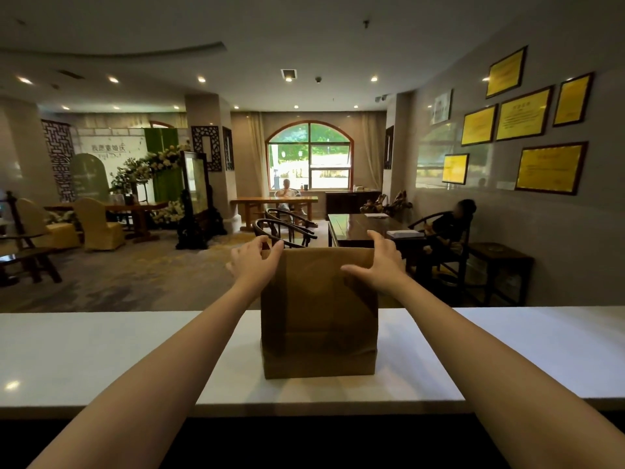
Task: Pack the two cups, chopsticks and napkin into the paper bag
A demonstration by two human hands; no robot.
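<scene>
A brown paper bag (318, 316) stands upright in the middle of the white counter (101, 350). My left hand (253, 262) is at the bag's top left corner, thumb and fingers pinching the rim. At the top right corner my right hand (378, 262) has its thumb on the near face and its fingers over the rim. The bag's inside is hidden from here. No cups, chopsticks or napkin show anywhere in view.
The counter runs left to right, with a dark drop at its near edge. Beyond it lies a dining hall with wooden chairs (284, 231), a dark table (365, 228) and a seated person (449, 228) to the right.
</scene>
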